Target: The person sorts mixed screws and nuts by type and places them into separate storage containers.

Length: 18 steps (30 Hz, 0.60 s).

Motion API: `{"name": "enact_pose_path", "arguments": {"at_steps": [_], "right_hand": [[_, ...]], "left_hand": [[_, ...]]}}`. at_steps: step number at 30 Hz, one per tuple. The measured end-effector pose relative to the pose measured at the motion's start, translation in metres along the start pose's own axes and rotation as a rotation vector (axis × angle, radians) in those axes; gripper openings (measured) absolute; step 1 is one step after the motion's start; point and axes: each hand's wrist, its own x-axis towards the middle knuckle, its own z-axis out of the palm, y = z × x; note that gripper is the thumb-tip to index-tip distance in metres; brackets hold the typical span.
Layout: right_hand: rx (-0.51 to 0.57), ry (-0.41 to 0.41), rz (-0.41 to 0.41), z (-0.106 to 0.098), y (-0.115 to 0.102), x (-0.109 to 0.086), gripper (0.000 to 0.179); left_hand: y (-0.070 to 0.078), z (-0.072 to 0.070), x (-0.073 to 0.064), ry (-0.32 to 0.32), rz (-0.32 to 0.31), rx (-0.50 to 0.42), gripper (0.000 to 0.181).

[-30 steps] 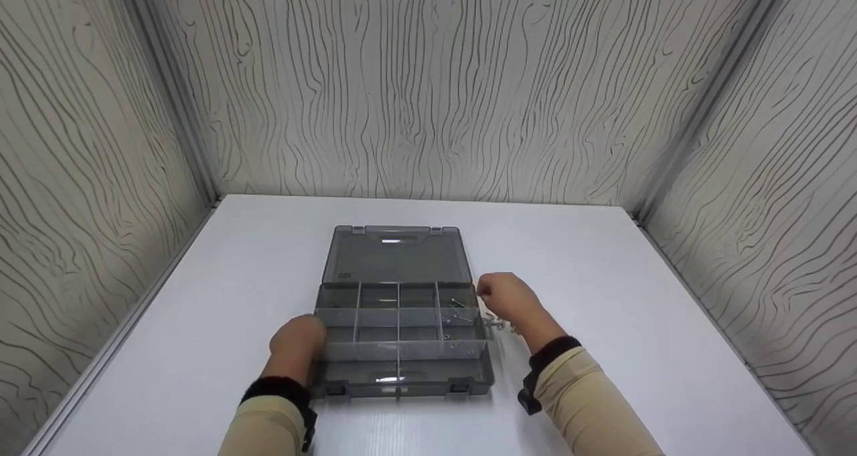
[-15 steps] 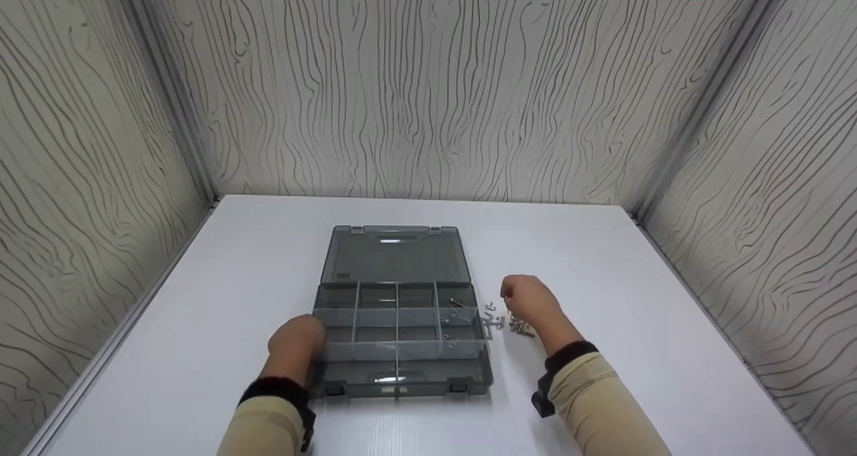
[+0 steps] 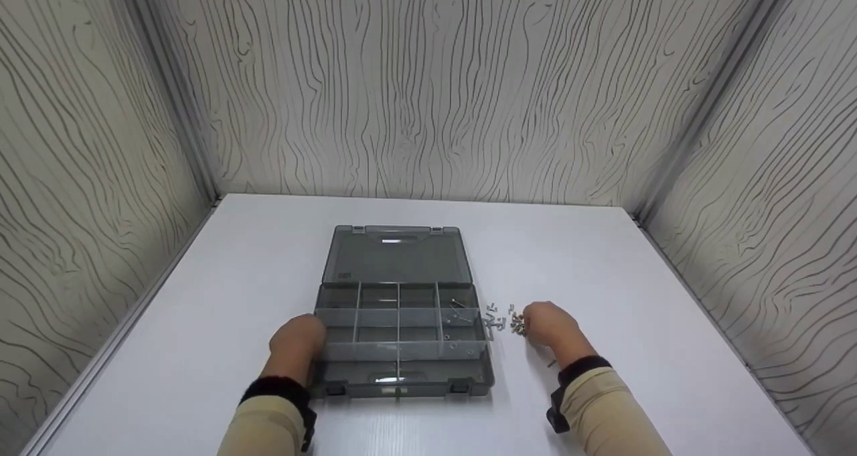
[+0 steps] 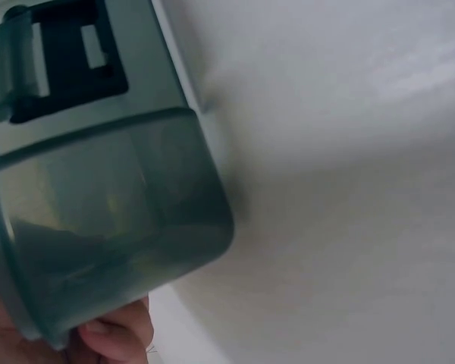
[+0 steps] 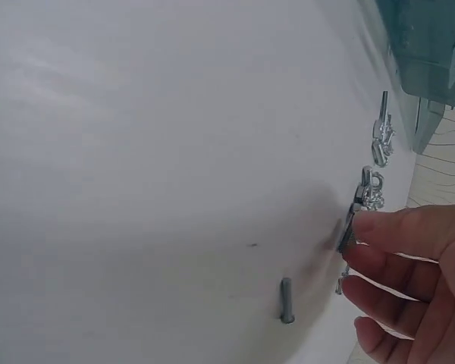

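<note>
A grey see-through compartment box (image 3: pixel 398 389) lies on the white table, its lid (image 3: pixel 398 258) folded back. My left hand (image 3: pixel 298 339) holds the box's left side; in the left wrist view its curled fingers (image 4: pixel 125 334) show at the box wall (image 4: pixel 114 220). To the right of the box, my right hand (image 3: pixel 552 329) is at a small pile of metal hardware (image 3: pixel 517 323). Its thumb and index finger pinch a threaded bolt (image 5: pixel 348 235) in the right wrist view, above the table. Screws (image 3: pixel 458 312) lie in the box's back-right compartment.
Another loose group of metal pieces (image 3: pixel 494 321) lies right against the box's right side. A single bolt (image 5: pixel 287 300) lies apart on the table, near my right wrist. Patterned panels (image 3: pixel 428 88) enclose the table at the back and both sides.
My right hand has moved from the box's back-right corner to the right and toward me, down to the hardware pile. My left hand and the box have stayed in place.
</note>
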Motion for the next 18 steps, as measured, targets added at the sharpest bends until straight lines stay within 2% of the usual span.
{"name": "enact_pose_path", "arguments": {"at_steps": [7, 14, 18], "right_hand": [[-0.03, 0.004, -0.007, 0.0036, -0.0054, -0.0041, 0.003], [-0.149, -0.002, -0.069, 0.0045, -0.0078, -0.0075, 0.005], [-0.119, -0.017, -0.059, 0.0008, -0.0065, -0.0019, 0.011]], "left_hand": [[0.0012, -0.0014, -0.0015, 0.0, 0.008, -0.014, 0.027], [0.0029, -0.0027, -0.003, -0.013, 0.026, 0.013, 0.021], [0.0031, -0.0032, -0.0036, -0.005, 0.024, 0.017, 0.021]]}}
